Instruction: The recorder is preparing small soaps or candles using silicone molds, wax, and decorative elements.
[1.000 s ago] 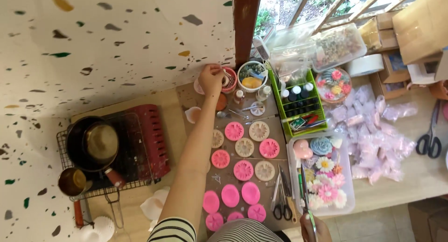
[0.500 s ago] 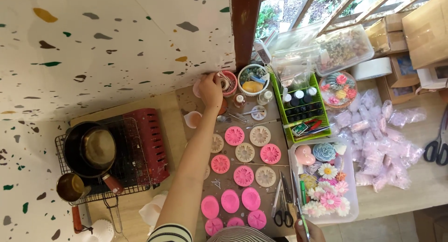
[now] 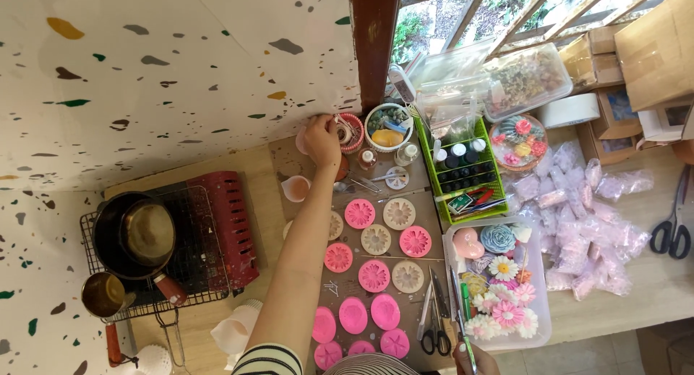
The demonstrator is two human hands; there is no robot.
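Note:
My left hand (image 3: pixel 322 138) reaches to the far edge of the table, its fingers at a small red ribbed cup (image 3: pixel 350 131) holding white bits, next to the wall. Whether the fingers grip anything is hidden. My right hand (image 3: pixel 474 359) shows only at the bottom edge, closed on a thin green-handled tool (image 3: pixel 465 324). Between them lie several pink flower moulds (image 3: pixel 359 213) and cream flower moulds (image 3: pixel 399 213) on a brown mat (image 3: pixel 345 233).
A red stove (image 3: pixel 217 227) with a dark pan (image 3: pixel 134 233) stands at left. A white bowl (image 3: pixel 389 126), green rack of bottles (image 3: pixel 463 165), clear tray of flower shapes (image 3: pixel 499 277), scissors (image 3: pixel 434 324), pink packets (image 3: pixel 578 209) and cardboard boxes (image 3: pixel 650 42) fill the right.
My left hand has shifted slightly left and down over the red cup's rim. The view has drifted, and my right hand has sunk lower in the frame.

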